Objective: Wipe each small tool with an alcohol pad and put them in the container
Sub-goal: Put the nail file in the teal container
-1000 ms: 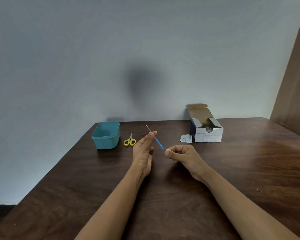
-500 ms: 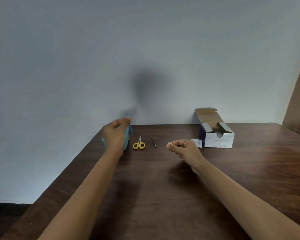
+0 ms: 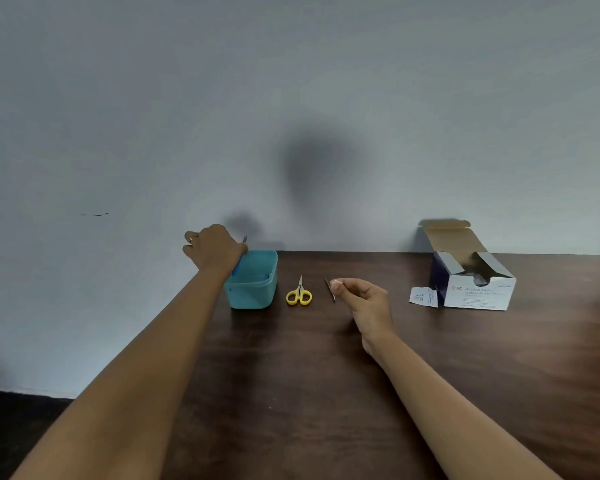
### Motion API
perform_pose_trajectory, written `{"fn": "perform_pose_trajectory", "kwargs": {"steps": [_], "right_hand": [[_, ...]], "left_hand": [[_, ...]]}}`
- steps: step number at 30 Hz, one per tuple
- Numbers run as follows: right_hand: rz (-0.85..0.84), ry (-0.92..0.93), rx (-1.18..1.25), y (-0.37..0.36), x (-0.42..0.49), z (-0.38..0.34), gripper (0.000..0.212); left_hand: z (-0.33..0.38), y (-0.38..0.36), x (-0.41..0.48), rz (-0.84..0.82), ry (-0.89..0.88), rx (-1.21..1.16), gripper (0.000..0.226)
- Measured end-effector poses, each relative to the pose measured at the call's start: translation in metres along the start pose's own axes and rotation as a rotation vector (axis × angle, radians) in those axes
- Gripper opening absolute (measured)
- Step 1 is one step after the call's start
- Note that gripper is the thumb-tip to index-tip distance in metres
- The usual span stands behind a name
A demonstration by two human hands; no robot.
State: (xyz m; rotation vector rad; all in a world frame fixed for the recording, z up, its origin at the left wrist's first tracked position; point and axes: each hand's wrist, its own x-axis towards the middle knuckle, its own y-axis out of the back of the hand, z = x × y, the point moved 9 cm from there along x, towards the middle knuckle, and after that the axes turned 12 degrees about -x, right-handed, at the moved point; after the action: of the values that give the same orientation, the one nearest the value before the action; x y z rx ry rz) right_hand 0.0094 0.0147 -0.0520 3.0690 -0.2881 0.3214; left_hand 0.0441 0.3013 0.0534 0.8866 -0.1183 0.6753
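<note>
blue-handled tool (image 3: 235, 270) is in the left hand (image 3: 217, 251), right over the near-left corner of the teal container (image 3: 257, 296). most of it is hidden: just a strip of blue handle shows below the palm and a thin metal tip pokes out above the knuckles. the left fingers are wrapped round it, with a ring (image 3: 193, 238) on one. can't see the container's floor from this angle, so what's in it is anyone's guess; there's a small bluish bit by the inner right wall that i can't make out.

right hand (image 3: 366, 301) hovers mid table (image 3: 309, 393), fingers curled in, thumb against forefinger. there's a pale spot at the tip, maybe a pad, maybe a nail, can't tell. tweezers (image 3: 329, 285) lie just behind those fingertips, partly covered. yellow scissors (image 3: 299, 294) sit between the tweezers and the container. on the right is an open alcohol swabs box (image 3: 478, 291), insides dark, with a torn wrapper (image 3: 423, 296) just beside it.
</note>
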Motion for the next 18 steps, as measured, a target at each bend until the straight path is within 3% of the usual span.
{"fn": "perform_pose_trajectory", "kwargs": {"steps": [9, 18], "right_hand": [[0.006, -0.026, -0.022, 0.001, 0.004, 0.005, 0.011], [-0.021, -0.01, -0.057, -0.004, 0.008, 0.01, 0.008]], "left_hand": [[0.007, -0.045, 0.008, -0.128, -0.006, 0.427, 0.015], [0.001, -0.072, 0.009, -0.221, 0.012, 0.572, 0.015]]}}
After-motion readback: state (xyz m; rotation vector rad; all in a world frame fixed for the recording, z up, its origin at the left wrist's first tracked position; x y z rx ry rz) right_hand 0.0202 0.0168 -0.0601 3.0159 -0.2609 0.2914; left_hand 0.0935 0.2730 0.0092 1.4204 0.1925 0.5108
